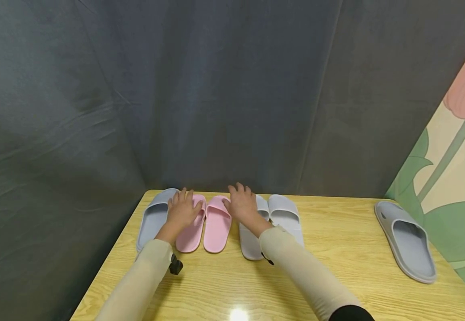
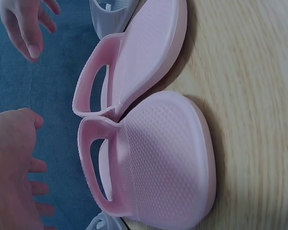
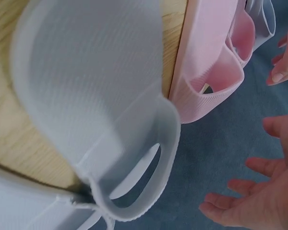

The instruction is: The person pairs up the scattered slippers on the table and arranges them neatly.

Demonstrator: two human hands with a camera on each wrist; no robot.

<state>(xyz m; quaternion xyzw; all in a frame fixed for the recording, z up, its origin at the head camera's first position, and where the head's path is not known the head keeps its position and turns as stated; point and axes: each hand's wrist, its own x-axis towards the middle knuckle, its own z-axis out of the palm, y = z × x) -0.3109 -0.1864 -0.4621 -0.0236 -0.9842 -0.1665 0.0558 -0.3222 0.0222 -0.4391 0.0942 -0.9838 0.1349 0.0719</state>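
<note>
Two pink slippers point(image 1: 216, 229) lie side by side, toes toward the curtain. Over the left one hovers my left hand point(image 1: 183, 211), fingers spread and holding nothing; in the left wrist view there is a gap between it and the slipper straps. My right hand point(image 1: 243, 206), also spread and holding nothing, is over the left slipper of a pale grey pair point(image 1: 287, 214). In the right wrist view, the right palm stands apart from the grey slipper point(image 3: 96, 72). Each hand partly hides the slipper below it in the head view.
A blue-grey slipper point(image 1: 153, 220) lies at the table's left edge, beside the pink pair. Another grey slipper point(image 1: 413, 249) lies alone at the right, near a flower-painted wall point(image 1: 461, 191). A dark curtain point(image 1: 232, 98) rises behind the wooden table point(image 1: 337, 249).
</note>
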